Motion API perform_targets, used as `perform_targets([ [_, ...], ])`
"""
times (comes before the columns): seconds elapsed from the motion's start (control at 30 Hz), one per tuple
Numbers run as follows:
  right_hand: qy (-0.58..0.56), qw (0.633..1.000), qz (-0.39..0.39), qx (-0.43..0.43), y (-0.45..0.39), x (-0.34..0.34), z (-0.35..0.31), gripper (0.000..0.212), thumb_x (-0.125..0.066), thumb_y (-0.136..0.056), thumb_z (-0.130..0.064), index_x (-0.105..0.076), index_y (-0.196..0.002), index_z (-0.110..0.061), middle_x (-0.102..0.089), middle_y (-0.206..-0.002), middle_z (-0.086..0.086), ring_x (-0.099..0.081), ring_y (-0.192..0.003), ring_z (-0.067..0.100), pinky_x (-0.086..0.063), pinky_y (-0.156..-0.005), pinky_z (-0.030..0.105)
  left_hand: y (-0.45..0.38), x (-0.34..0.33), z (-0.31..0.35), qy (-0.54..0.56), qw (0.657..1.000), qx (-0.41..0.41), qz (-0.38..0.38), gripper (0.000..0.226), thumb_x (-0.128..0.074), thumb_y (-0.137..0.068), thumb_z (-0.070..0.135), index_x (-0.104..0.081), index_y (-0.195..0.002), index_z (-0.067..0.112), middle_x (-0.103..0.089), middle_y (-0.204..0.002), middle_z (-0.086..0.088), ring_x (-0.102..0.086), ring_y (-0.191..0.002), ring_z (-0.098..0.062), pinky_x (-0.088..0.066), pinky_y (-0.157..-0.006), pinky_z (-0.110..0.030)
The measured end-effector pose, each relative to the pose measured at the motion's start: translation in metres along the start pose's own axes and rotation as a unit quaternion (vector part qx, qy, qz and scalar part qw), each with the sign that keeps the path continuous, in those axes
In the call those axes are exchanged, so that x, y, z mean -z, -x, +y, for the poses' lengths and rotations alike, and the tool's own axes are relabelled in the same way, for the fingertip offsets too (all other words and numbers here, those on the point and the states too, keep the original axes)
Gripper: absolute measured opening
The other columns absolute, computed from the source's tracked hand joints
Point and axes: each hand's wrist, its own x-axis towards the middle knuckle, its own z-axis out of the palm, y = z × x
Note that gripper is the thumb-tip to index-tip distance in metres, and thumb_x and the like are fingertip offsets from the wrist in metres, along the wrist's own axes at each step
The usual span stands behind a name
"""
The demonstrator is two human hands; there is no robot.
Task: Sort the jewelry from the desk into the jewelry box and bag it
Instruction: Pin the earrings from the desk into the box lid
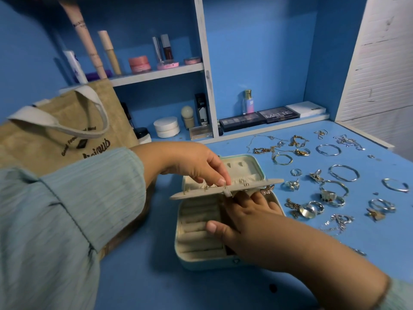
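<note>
A pale green jewelry box (190,258) lies open on the blue desk (145,276), its beige ring rolls showing. My left hand (192,162) pinches the box's beige earring panel (263,183), held level over the box with several earrings pinned in it. My right hand (250,222) reaches under that panel into the box, fingers hidden beneath it, thumb on the ring rolls. A butterfly-shaped piece (267,190) shows just under the panel's right end. Loose rings, bangles and chains (330,189) lie spread on the desk to the right. A tan tote bag (67,130) stands at the left.
Shelves at the back hold cosmetics: tubes and pink jars (139,63) above, white jars (166,127), a perfume bottle (248,101) and eyeshadow palettes (259,118) below. A white slatted panel (380,63) rises at the right.
</note>
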Motion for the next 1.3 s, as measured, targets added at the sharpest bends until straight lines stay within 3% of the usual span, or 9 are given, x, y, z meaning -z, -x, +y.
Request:
perform_targets([
  [0.2,0.009,1.0,0.007,0.0,0.001,0.001,-0.001,0.076,-0.02,-0.088,-0.066,-0.001,-0.149,-0.026,-0.003,-0.155,-0.005,-0.006,-0.139,0.022,-0.012,-0.111,0.038,0.0,-0.003,-0.005,-0.009,0.999,-0.01,0.05,0.016,-0.061,-0.089,0.024,-0.065,-0.081,0.037,-0.065,-0.093,0.009,-0.054,-0.073,0.003,-0.044,-0.06,-0.004],
  [0.4,0.013,1.0,0.003,-0.004,0.0,0.001,-0.001,0.078,-0.019,-0.087,-0.067,-0.002,-0.149,-0.024,-0.012,-0.152,-0.004,-0.012,-0.137,0.022,-0.014,-0.109,0.038,-0.003,-0.003,-0.007,-0.052,0.996,0.006,0.067,0.015,-0.059,-0.089,0.032,-0.061,-0.077,0.041,-0.062,-0.087,0.023,-0.055,-0.082,0.002,-0.042,-0.079,-0.015],
  [0.73,0.011,1.0,0.006,-0.001,-0.001,0.0,-0.001,0.078,-0.019,-0.086,-0.067,-0.003,-0.149,-0.024,-0.015,-0.149,-0.004,-0.013,-0.136,0.021,-0.015,-0.109,0.038,-0.004,-0.002,-0.002,-0.114,0.992,0.008,0.061,0.012,-0.058,-0.089,0.037,-0.059,-0.077,0.042,-0.059,-0.085,0.026,-0.054,-0.082,0.003,-0.04,-0.08,-0.015],
  [0.87,0.012,1.0,0.006,-0.001,-0.001,0.0,0.0,0.078,-0.02,-0.087,-0.067,-0.002,-0.149,-0.024,-0.014,-0.15,-0.004,-0.013,-0.136,0.021,-0.014,-0.109,0.038,-0.005,-0.002,-0.001,-0.149,0.987,0.002,0.061,0.016,-0.055,-0.091,0.033,-0.056,-0.079,0.043,-0.06,-0.087,0.023,-0.056,-0.088,-0.003,-0.042,-0.082,-0.018],
  [1.07,0.009,1.0,0.013,-0.003,-0.002,-0.002,0.001,0.078,-0.02,-0.086,-0.068,-0.003,-0.149,-0.024,-0.014,-0.15,-0.004,-0.013,-0.136,0.022,-0.015,-0.109,0.039,-0.005,0.0,0.005,-0.218,0.974,-0.011,0.066,0.021,-0.049,-0.094,0.026,-0.051,-0.081,0.042,-0.052,-0.079,0.025,-0.049,-0.074,0.002,-0.038,-0.069,-0.012],
  [1.3,0.011,1.0,0.01,-0.008,-0.003,-0.002,0.0,0.079,-0.02,-0.086,-0.068,-0.003,-0.149,-0.024,-0.014,-0.15,-0.004,-0.013,-0.136,0.022,-0.014,-0.109,0.039,-0.01,-0.001,0.002,-0.231,0.97,-0.036,0.065,0.014,-0.048,-0.095,0.025,-0.054,-0.091,0.037,-0.052,-0.081,0.026,-0.05,-0.077,0.003,-0.041,-0.077,-0.017],
])
